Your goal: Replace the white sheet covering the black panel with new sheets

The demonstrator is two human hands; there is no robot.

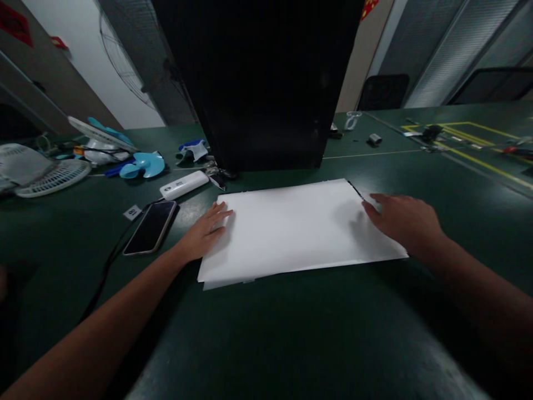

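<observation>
A large white sheet of paper (295, 230) lies on the dark green table, with the edge of another sheet (227, 285) poking out under its near left corner. Dark edging shows along its far right side. My left hand (204, 233) rests on the left edge of the paper, fingers spread and open. At the right edge, my right hand (406, 219) lies with thumb and index finger apart, the thumb tip by the paper's side; its other fingers are mostly hidden. Neither hand visibly grips anything.
A big black panel (266, 83) stands upright behind the paper. To the left are a phone (152, 228), a white power bank (184, 185), a cable, keys, a light-blue fan blade (142, 165) and fan parts (54, 178). Yellow tape lines (478, 153) mark the table's far right.
</observation>
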